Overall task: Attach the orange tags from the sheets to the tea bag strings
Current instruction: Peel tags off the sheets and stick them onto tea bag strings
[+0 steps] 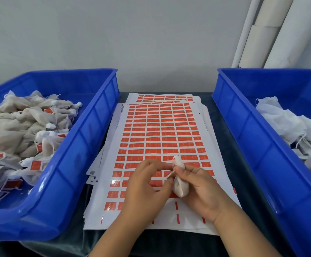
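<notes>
two blue bins (88, 130), two hands (147, 184), perhaps three rolls (267, 34)

Blue bins (88, 145) (243, 141) wall the open sheets (158, 130) on both sides.
</notes>
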